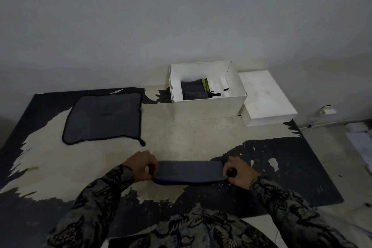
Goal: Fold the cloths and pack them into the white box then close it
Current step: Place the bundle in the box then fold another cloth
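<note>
**While both hands hold the cloth, the folding step is half done**

While one dark cloth (189, 172) is stretched between the two hands near the front edge of the surface (181, 135), the step in hand is the folding, I judge. It is already a long narrow band, and it seems to be doubled along its length. The left hand (141, 166) has its fingers curled round the left end, and the right hand (238, 171) has its fingers curled round the right end, so each grip is closed on the cloth. Whether the band rests on the surface or hangs a little above it, I cannot tell.

For the next move, I think the two ends must come together, so that the band becomes a small packet that fits in the box. The ends should meet evenly, or the packet will open on the way.

A second cloth (103, 118) lies flat and unfolded near the back left corner of the surface, well apart from the hands. So at least one more fold remains.

Near the back edge stands the white box (209, 106), open. Inside it lie folded dark cloths (193, 90), with something yellow-green (205, 83) just beside them; part of the box floor is bare. The white lid (265, 96) lies just beside the box, on its right side, so the closing is not yet done.
</note>
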